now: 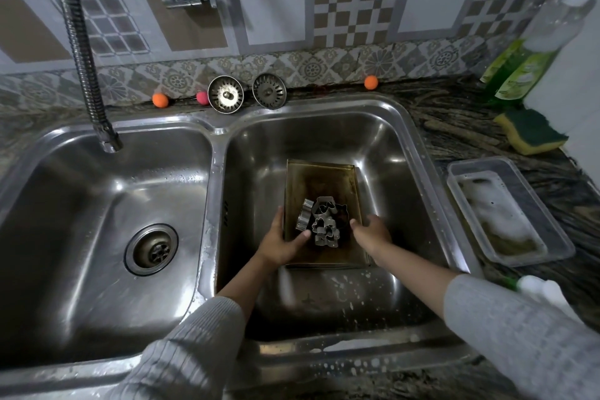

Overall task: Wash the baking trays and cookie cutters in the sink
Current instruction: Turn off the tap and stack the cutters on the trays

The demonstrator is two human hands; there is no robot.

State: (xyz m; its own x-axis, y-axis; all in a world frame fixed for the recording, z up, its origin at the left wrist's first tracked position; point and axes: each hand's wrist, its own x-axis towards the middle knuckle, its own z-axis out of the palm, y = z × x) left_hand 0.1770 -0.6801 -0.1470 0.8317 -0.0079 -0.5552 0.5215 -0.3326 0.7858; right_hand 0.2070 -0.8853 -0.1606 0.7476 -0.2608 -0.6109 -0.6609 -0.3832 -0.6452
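The left basin [97, 237] of the steel double sink holds only its drain [151, 249], with the flexible metal faucet hose [81, 49] hanging over its far left corner. On the ledge behind the divider stand two sink strainers [225, 94], propped against the wall tiles, with small orange and pink balls [160, 100] beside them. In the right basin [383, 146] lies a stained, brownish baking tray [321, 182], its long side running from the near edge toward the far wall. A heap of metal cookie cutters [321, 221] sits on the near half of the tray. The left hand [282, 243] grips the tray's near left edge, thumb laid over the rim just beside the cutters. The right hand [371, 230] is at the tray's right edge, fingers curled toward the cutters; whether it holds the rim or only rests there cannot be told. The cutters lie between the two hands. On the stone counter to the right of the sink, a clear plastic container [509, 211] holds sudsy water, a yellow-green sponge [532, 130] lies behind it, and green dish soap bottles [519, 68] stand in the far right corner.
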